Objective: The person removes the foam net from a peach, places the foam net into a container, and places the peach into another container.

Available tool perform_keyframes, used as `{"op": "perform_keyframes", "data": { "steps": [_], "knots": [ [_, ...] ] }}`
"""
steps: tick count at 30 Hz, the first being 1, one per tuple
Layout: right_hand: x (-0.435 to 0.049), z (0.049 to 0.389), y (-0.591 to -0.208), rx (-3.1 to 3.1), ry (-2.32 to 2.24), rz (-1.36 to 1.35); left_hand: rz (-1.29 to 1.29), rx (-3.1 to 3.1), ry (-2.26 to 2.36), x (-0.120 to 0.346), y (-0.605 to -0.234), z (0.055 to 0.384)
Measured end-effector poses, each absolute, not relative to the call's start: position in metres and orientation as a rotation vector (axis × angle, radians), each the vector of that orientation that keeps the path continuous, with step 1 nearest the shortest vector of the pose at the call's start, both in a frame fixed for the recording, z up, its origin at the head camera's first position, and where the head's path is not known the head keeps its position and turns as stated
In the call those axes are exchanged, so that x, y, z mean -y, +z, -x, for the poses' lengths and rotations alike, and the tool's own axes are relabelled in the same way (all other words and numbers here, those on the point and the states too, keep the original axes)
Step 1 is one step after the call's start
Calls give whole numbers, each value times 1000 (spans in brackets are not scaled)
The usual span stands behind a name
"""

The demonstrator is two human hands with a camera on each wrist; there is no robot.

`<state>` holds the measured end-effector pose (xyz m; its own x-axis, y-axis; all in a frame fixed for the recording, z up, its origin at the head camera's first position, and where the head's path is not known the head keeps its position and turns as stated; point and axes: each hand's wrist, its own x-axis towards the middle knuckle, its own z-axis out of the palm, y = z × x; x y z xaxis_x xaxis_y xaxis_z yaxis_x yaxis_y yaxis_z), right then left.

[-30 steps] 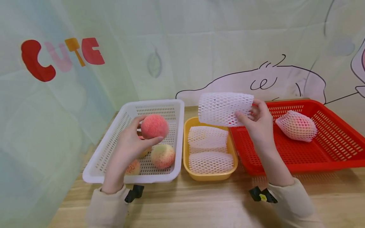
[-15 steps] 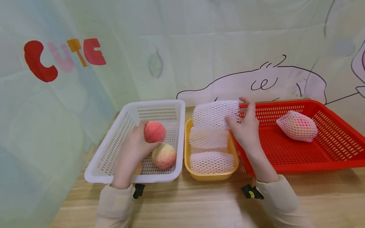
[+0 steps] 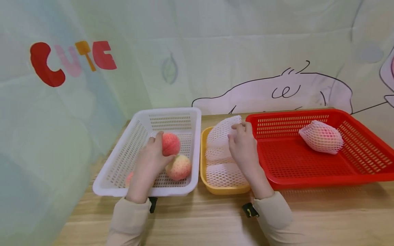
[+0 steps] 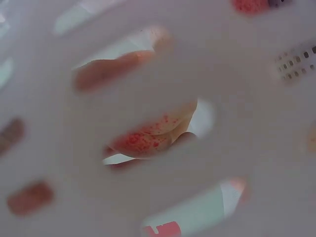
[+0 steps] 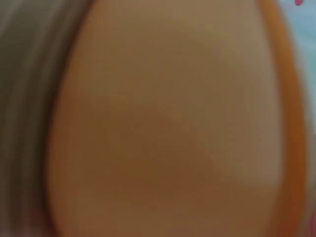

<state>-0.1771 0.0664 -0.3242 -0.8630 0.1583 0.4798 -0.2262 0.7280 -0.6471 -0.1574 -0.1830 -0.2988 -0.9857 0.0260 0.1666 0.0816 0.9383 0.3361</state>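
Observation:
In the head view my left hand [image 3: 149, 160] is low inside the white basket [image 3: 193, 147], with thumb and fingers round a red peach [image 3: 171, 144]. A yellow-pink peach [image 3: 178, 167] lies just in front of it; another peach [image 3: 129, 179] is mostly behind the wrist. My right hand [image 3: 244, 147] is over the yellow basket [image 3: 226, 190], its fingers at the raised right end of a white foam net sleeve [image 3: 222, 132]. More foam net sleeves [image 3: 224, 175] lie in that basket. The left wrist view shows speckled peach skin [image 4: 148, 138] through basket slots. The right wrist view is blurred.
A red basket [image 3: 307, 181] stands at the right, holding a peach in a foam net [image 3: 321, 136]. All three baskets stand side by side on the wooden table [image 3: 200, 218]. A printed cloth [image 3: 215, 51] hangs close behind them.
My left hand has lowered the red peach into the white basket. My right hand has moved left and down with the foam net sleeve, which now slants over the back of the yellow basket.

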Motion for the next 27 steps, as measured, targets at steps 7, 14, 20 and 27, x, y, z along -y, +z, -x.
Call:
{"op": "perform_keyframes", "data": {
  "steps": [7, 14, 20, 27],
  "knots": [
    [-71, 180, -341, 2578, 641, -134, 36, 2970, -450, 181, -301, 159],
    [-68, 183, -347, 2803, 379, -213, 18, 2988, -433, 182, -303, 159],
    [-72, 184, -351, 2919, 311, -258, 0, 3012, -417, 183, -303, 160],
    [-75, 183, -353, 3007, 437, -223, -14, 3038, -443, 185, -303, 160]
  ]
}}
